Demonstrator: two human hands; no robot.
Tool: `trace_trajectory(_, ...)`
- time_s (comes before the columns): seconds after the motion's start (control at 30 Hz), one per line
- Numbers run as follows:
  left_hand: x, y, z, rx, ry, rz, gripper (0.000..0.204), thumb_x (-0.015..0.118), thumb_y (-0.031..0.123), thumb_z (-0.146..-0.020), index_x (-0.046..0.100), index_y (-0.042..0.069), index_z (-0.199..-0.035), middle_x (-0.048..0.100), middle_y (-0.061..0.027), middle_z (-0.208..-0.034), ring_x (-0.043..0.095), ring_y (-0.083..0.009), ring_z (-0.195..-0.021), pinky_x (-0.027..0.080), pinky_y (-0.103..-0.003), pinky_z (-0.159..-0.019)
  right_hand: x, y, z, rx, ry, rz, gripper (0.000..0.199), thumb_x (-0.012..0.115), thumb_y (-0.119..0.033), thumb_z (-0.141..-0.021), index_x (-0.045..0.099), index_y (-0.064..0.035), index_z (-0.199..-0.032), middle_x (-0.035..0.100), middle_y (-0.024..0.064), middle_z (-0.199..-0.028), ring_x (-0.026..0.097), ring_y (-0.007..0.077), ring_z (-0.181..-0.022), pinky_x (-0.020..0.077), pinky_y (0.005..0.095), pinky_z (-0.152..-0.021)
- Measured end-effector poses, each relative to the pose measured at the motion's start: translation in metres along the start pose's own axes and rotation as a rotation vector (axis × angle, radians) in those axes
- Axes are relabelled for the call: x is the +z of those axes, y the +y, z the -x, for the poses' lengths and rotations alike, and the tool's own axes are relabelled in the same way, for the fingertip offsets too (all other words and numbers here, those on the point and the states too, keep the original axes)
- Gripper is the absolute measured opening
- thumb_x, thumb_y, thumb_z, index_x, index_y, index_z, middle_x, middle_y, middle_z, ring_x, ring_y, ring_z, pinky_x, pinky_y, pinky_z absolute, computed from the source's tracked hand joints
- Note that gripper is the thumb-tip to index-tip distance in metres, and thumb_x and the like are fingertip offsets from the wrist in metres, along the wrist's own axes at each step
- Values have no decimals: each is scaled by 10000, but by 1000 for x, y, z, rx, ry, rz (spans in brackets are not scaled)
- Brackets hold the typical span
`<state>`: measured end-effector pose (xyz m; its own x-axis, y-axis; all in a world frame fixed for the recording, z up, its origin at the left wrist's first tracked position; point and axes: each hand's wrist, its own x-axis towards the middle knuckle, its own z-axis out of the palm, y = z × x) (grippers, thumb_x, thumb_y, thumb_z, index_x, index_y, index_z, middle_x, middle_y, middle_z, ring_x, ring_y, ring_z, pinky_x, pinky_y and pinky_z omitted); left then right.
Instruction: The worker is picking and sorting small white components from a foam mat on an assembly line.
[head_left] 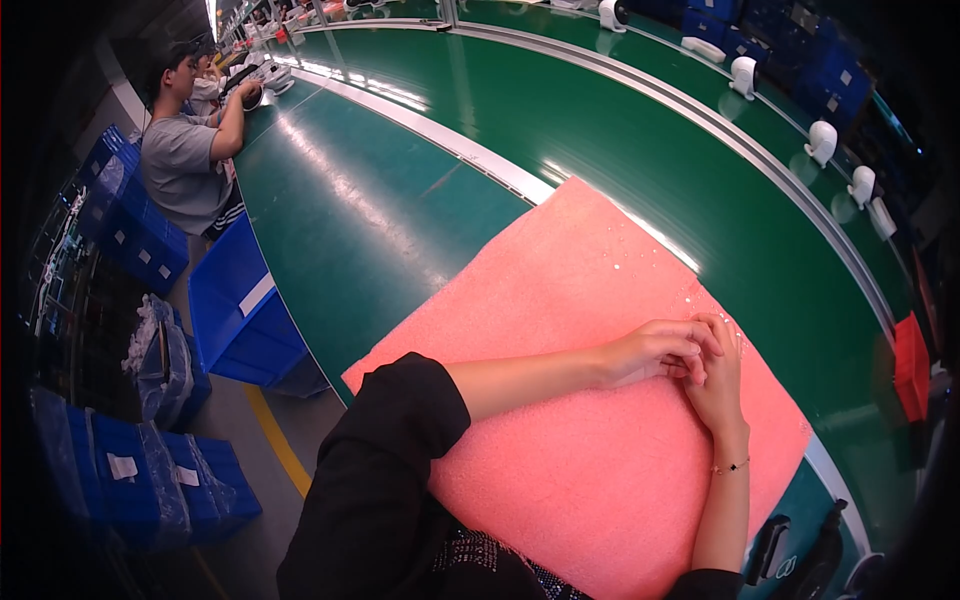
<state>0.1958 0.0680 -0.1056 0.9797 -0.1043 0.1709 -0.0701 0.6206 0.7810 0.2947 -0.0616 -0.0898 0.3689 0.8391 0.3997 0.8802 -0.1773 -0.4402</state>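
A pink fuzzy mat covers the near part of the green worktable. Over its right half my left hand and my right hand meet, fingers bent and touching each other. The fingers of both are closed; they overlap, so anything small between them is hidden. My left forearm crosses the mat from the left, and my right forearm comes up from below with a thin bracelet on the wrist. Several tiny shiny bits lie scattered on the mat, beyond my hands and beside my right fingers.
Past a metal rail runs a green conveyor, with white rounded devices along its far side. A red bin stands at right, black tools lower right. Left are blue bins and a seated co-worker.
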Motion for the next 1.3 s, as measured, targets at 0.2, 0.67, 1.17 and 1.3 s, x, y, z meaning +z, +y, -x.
trace_trajectory(0.2,0,1,0,-17,4,-12,307,451,192,-914,534,8,-1145,543,-67,-1019,562,-146,-894,413,-283,-821,0,0,0,11,-4,-11,295,610,-52,-667,593,-16,-959,516,79,-1070,480,285,-970,378,386,-845)
trace_trajectory(0.67,-1,1,1,-11,-3,-7,315,456,192,-911,521,3,-1154,539,-65,-1025,560,-149,-897,416,-297,-846,1,-1,0,3,-6,3,301,614,-54,-668,591,-22,-967,513,73,-1075,477,282,-970,381,382,-847)
trace_trajectory(1.17,-1,1,1,-15,6,-15,314,461,202,-909,527,13,-1151,542,-60,-1031,561,-143,-893,410,-279,-822,1,0,0,5,-5,2,303,622,-53,-664,593,-14,-963,515,79,-1077,478,285,-976,381,384,-848)
trace_trajectory(1.3,-1,1,0,-11,-3,-12,311,462,203,-908,528,15,-1148,541,-57,-1023,562,-143,-891,409,-279,-829,0,0,-1,18,-16,-5,298,619,-57,-668,594,-16,-962,516,77,-1076,480,284,-975,381,382,-846)
